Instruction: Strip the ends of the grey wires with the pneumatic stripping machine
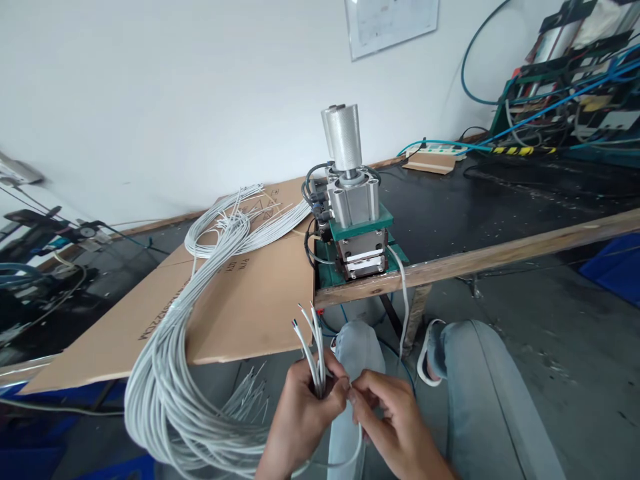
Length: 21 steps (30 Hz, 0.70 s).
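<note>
Dark tabletop (500, 207) across the frame's middle and right, wooden front edge tilting up to the right. Sheet of cardboard (240, 293) spread over its left part, likely as a bed for the big coil of grey wires (170, 373) trailing off the lower-left edge. Small pneumatic machine (356, 220) at center, at the edge within reach. Bottom center: left hand (300, 420) closed around a few wire ends (310, 340), tips upward; right hand (390, 420), fingers pinching narrowly on one strand just beside.
</note>
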{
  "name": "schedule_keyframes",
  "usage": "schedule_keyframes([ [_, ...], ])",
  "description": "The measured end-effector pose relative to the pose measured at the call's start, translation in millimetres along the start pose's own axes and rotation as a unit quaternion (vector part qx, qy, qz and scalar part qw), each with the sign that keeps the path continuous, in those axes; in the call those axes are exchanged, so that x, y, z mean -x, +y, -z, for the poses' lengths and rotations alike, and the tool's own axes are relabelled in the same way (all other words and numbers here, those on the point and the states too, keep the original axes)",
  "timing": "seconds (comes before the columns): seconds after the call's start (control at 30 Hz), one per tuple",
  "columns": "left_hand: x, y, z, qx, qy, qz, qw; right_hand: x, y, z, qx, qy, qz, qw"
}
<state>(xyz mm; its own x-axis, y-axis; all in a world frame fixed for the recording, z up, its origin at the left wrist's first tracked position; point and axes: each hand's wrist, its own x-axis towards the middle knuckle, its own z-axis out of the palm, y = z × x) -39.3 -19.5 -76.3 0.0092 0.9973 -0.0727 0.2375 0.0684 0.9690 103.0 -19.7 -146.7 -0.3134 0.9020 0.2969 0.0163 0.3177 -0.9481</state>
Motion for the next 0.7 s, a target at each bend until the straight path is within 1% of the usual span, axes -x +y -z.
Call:
schedule_keyframes([
  [0.07, -2, 5, 0.6, -0.039, -0.019, 0.003, 0.999, -3, -5, 12, 0.067, -0.012, 0.049, 0.996],
  [0.17, -5, 9, 0.6, -0.096, -0.069, 0.007, 0.993, -4, -10, 26, 0.144, -0.056, 0.093, 0.984],
  [0.23, -6, 11, 0.7, -0.130, -0.094, -0.009, 0.987, -2, -11, 32, 0.181, -0.077, 0.106, 0.975],
  [0.37, -8, 11, 1.4, -0.183, -0.112, -0.036, 0.976, 0, -12, 35, 0.208, -0.089, 0.100, 0.969],
  [0.47, -9, 11, 0.5, -0.196, -0.109, -0.040, 0.974, 0, -10, 35, 0.191, -0.091, 0.082, 0.974],
  [0.53, -9, 10, -1.6, -0.185, -0.100, -0.034, 0.977, -1, -6, 34, 0.158, -0.082, 0.062, 0.982],
  [0.6, -8, 8, -4.8, -0.148, -0.076, -0.012, 0.986, -1, 0, 29, 0.098, -0.063, 0.032, 0.993],
  [0.67, -7, 4, -8.5, -0.094, -0.043, 0.014, 0.995, 1, 6, 20, 0.005, -0.041, -0.017, 0.999],
  [0.7, -6, 2, -10.2, -0.067, -0.025, 0.025, 0.997, 2, 9, 13, -0.049, -0.029, -0.045, 0.997],
])
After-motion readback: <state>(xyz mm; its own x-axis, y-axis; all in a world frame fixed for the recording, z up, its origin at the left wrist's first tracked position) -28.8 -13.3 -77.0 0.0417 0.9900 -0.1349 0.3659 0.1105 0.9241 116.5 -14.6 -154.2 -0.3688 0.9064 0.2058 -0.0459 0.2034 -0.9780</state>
